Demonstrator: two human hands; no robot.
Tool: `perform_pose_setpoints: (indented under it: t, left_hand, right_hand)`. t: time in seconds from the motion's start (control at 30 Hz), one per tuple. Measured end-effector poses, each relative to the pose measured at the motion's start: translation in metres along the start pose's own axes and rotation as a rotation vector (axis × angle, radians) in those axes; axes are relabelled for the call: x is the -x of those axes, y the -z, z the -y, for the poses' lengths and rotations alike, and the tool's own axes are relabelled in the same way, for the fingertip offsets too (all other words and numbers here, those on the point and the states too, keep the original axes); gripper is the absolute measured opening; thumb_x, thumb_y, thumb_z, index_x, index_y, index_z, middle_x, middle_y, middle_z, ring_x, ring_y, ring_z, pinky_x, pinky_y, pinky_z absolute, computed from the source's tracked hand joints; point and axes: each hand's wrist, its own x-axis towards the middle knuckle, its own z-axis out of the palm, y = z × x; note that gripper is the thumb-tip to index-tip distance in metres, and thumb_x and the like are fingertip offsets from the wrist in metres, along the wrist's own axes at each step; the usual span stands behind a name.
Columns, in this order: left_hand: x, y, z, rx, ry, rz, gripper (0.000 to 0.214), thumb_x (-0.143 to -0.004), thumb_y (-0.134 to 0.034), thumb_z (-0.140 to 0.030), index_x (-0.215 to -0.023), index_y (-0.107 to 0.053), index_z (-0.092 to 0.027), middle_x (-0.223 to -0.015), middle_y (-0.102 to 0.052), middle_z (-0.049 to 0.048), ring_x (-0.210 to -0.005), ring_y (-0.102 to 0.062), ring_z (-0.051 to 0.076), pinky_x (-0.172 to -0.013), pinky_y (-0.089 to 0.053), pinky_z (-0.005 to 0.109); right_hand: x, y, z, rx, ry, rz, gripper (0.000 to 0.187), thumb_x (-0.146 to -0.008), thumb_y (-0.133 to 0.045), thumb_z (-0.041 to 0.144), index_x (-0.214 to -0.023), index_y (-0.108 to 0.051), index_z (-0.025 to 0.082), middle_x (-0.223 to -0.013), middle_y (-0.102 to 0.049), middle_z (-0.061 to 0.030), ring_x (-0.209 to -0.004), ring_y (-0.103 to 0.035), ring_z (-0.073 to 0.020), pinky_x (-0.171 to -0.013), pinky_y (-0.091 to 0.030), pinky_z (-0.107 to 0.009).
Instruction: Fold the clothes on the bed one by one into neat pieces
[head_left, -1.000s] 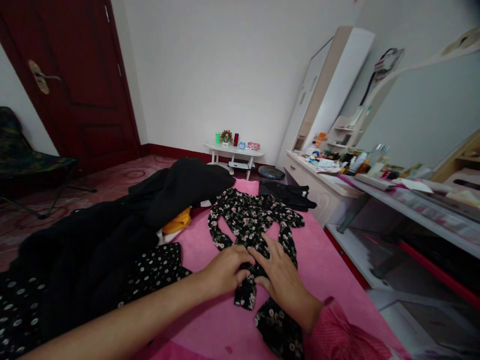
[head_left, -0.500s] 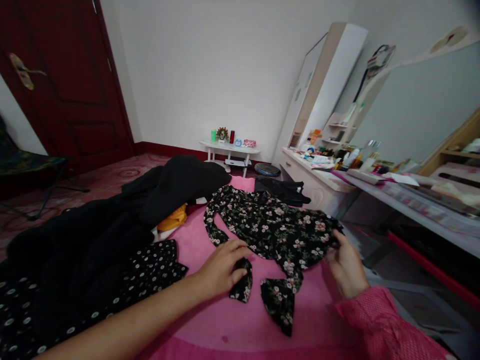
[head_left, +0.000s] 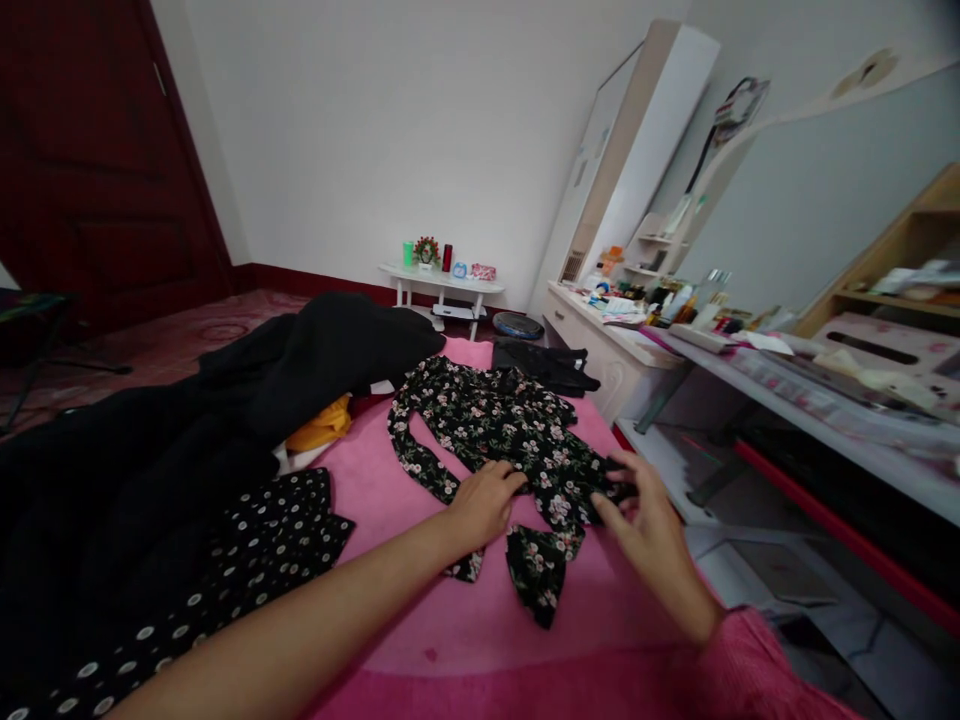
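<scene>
A black floral garment (head_left: 495, 425) lies spread on the pink bed cover (head_left: 480, 640). My left hand (head_left: 485, 503) rests on its lower middle, fingers curled and pressing the cloth down. My right hand (head_left: 646, 515) pinches the garment's right edge between thumb and fingers, low over the cover. Two floral strips (head_left: 536, 575) trail toward me below the hands.
A heap of black clothes (head_left: 225, 420) and a polka-dot piece (head_left: 247, 560) fill the left of the bed, with yellow cloth (head_left: 322, 430) between. A folded black item (head_left: 544, 365) lies at the far end. A cluttered dresser (head_left: 637, 340) and shelves stand right; a small white table (head_left: 442, 285) by the wall.
My right hand had pulled the garment's right side out and up; now it has brought that edge back down and inward. The left hand stayed on the cloth.
</scene>
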Motion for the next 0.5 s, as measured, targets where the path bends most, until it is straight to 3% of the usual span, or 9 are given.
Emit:
perform_pose_setpoints:
  t: [0.1,0.17,0.27,0.4,0.47,0.5]
  left_hand:
    - [-0.008,-0.003,0.003,-0.022,0.008,0.005,0.037,-0.082,-0.044,-0.007,-0.113,-0.058,-0.022,-0.105,-0.059,0.0062,-0.100,-0.056,0.020,-0.086,-0.047,0.031]
    - [-0.006,0.001,0.003,-0.025,-0.001,0.001,0.036,-0.079,-0.045,-0.005,-0.107,-0.061,-0.021,-0.101,-0.060,0.0062,-0.097,-0.058,0.020,-0.083,-0.047,0.030]
    - [0.011,0.018,0.009,-0.072,0.002,0.027,0.028,-0.074,-0.048,-0.005,-0.092,-0.064,-0.019,-0.091,-0.063,0.0078,-0.088,-0.061,0.024,-0.075,-0.047,0.033]
    - [0.049,0.063,0.048,-0.205,0.060,0.217,0.020,-0.075,-0.047,-0.010,-0.071,-0.065,-0.019,-0.076,-0.065,0.0085,-0.073,-0.062,0.025,-0.066,-0.045,0.035]
    - [0.067,0.091,0.075,-0.292,0.140,0.280,0.020,-0.074,-0.048,-0.013,-0.066,-0.065,-0.019,-0.070,-0.064,0.0082,-0.071,-0.061,0.025,-0.065,-0.045,0.035]
    - [0.074,0.103,0.086,-0.338,0.184,0.277,0.021,-0.075,-0.047,-0.013,-0.064,-0.065,-0.018,-0.071,-0.063,0.0091,-0.071,-0.061,0.025,-0.065,-0.045,0.036]
  right_hand:
    - [0.030,-0.009,0.050,-0.021,0.136,0.518,0.055,-0.077,-0.057,0.022,-0.129,-0.044,0.027,-0.129,-0.049,-0.0066,-0.093,-0.056,-0.0176,-0.084,-0.047,-0.032]
    - [0.046,-0.016,0.066,0.022,0.177,0.695,0.045,-0.074,-0.055,0.016,-0.118,-0.054,0.026,-0.120,-0.055,-0.0048,-0.094,-0.057,-0.0182,-0.082,-0.046,-0.030]
    - [0.054,-0.009,0.054,0.083,0.164,0.792,0.021,-0.073,-0.049,0.012,-0.088,-0.061,0.021,-0.091,-0.064,-0.0034,-0.082,-0.059,-0.0182,-0.074,-0.045,-0.029]
    - [0.034,0.041,-0.007,0.259,0.076,0.915,0.019,-0.065,-0.054,0.012,-0.068,-0.063,0.029,-0.075,-0.068,-0.0032,-0.071,-0.060,-0.0211,-0.062,-0.043,-0.030]
    - [0.020,0.064,-0.034,0.401,0.006,0.812,0.018,-0.062,-0.054,0.011,-0.062,-0.062,0.027,-0.066,-0.065,-0.0022,-0.065,-0.059,-0.0203,-0.059,-0.039,-0.030]
    - [0.014,0.072,-0.042,0.418,-0.054,0.689,0.016,-0.061,-0.056,0.011,-0.058,-0.061,0.025,-0.062,-0.063,-0.0019,-0.062,-0.058,-0.0193,-0.059,-0.038,-0.030]
